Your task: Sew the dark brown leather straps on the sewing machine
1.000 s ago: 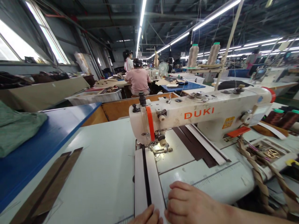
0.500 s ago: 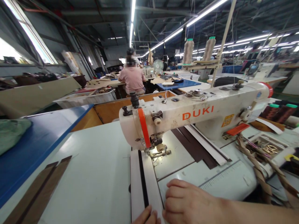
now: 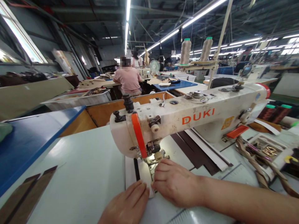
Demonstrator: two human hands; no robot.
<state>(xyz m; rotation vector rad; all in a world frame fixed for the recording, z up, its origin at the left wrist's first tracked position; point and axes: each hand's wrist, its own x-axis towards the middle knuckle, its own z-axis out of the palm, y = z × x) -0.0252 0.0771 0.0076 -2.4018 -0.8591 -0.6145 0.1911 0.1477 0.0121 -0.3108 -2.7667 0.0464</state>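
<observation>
A white strip with a black band along it [image 3: 145, 174] lies under the presser foot of a white sewing machine [image 3: 173, 113]. My left hand [image 3: 128, 202] presses its closed fingertips on the near end of this strip, over the black band. At the strip's right edge, close in front of the foot, my right hand [image 3: 174, 183] has its fingers curled together against it. Its thumb is hidden. The needle area is partly covered by the machine head and my right hand.
Brown strips [image 3: 30, 193] lie on the table at left, beside a blue-topped table [image 3: 42, 137]. Dark brown and white pieces [image 3: 198, 149] sit under the machine arm. A tray with scissors [image 3: 269, 151] stands at right. A person in pink [image 3: 128, 79] sits ahead.
Both hands have moved forward toward the presser foot, and the white strip has slid forward beneath it. More of my left hand shows now. The view has shifted slightly.
</observation>
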